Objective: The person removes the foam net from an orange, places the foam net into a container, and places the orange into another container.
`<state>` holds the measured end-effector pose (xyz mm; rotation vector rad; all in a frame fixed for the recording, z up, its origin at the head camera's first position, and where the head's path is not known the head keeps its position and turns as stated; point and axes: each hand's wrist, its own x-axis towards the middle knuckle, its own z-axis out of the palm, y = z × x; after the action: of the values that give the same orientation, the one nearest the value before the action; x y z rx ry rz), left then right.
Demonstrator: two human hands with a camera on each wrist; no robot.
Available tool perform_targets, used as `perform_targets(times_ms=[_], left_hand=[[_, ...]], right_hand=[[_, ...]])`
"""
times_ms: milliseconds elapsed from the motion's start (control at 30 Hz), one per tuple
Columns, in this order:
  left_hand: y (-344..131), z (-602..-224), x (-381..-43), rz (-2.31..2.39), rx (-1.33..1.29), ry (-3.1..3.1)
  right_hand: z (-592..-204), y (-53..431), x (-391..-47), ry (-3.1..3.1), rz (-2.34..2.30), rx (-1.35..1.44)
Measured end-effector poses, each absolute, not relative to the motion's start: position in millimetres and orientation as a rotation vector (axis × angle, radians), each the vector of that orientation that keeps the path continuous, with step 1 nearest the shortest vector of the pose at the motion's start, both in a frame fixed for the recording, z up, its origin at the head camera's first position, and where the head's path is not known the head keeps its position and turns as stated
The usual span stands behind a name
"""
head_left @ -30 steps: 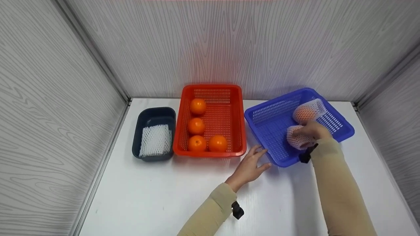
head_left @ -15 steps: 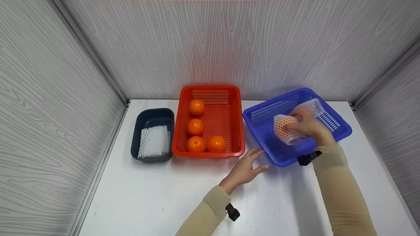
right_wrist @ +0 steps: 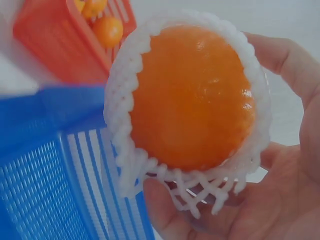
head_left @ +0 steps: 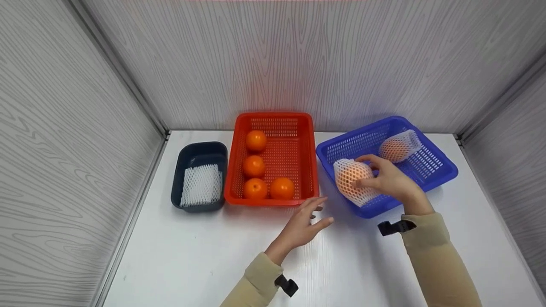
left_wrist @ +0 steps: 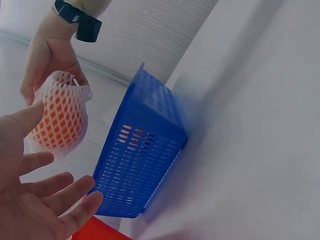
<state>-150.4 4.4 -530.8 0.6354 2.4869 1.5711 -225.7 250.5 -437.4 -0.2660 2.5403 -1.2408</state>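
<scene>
My right hand (head_left: 390, 181) holds an orange (right_wrist: 192, 100) in a white foam net sleeve (head_left: 354, 181), over the left part of the blue basket (head_left: 371, 211). In the right wrist view the fruit shows bare through the sleeve's wide opening, with fingers and thumb around the netting. My left hand (head_left: 298, 226) is in front of the gap between the red and blue baskets, fingers spread and holding nothing. The left wrist view has its fingers (left_wrist: 65, 195) near the netted orange. A second netted orange (head_left: 396, 149) lies at the back right of the blue basket.
The red basket (head_left: 315, 170) in the middle holds several bare oranges (head_left: 256, 140). To its left stands a dark blue tub (head_left: 176, 187) with white foam net sleeves (head_left: 200, 185) in it. Wood-patterned panels (head_left: 273, 55) wall in the white table (head_left: 170, 256) at the back and sides.
My right hand has lifted the netted orange from the blue basket's floor and carried it left and toward me. My left hand has moved off the blue basket's edge, to the left.
</scene>
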Motion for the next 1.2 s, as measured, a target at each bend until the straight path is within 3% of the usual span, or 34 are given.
perform_targets(times_ms=[333, 800, 1200], left_hand=[[-21, -521, -138, 1.797, 0.468, 2.325], [-48, -511, -120, 1.929, 0.451, 2.138], [-61, -559, -129, 1.796, 0.351, 2.303]], right_hand=[[-431, 204, -179, 2.427, -1.508, -0.486], [-482, 164, -147, 2.444, -1.792, -0.616], [-519, 135, -118, 2.772, -1.681, -0.939]])
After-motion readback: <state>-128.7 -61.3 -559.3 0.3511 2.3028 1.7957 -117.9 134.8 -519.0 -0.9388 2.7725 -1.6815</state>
